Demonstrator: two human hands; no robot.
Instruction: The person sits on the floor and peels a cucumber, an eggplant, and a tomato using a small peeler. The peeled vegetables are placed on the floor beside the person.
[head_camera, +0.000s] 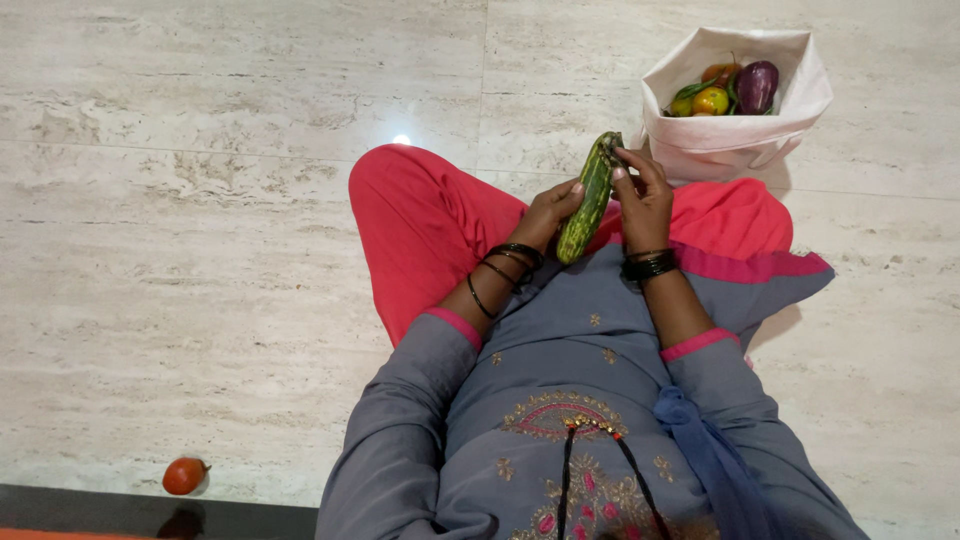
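Sitting on the floor (200, 200), the person has a tomato (184, 476) lying far out beyond the left elbow, well apart from both hands. The left hand (548, 212) curls its fingers (570, 192) around the lower half of a cucumber (588, 200), thumb against its side. The cucumber's long axis runs up and slightly rightward from that grip. The right hand (642, 198) pinches the top end, fingertips (622, 160) closed on it. Past them, a bag (700, 140) holds vegetables.
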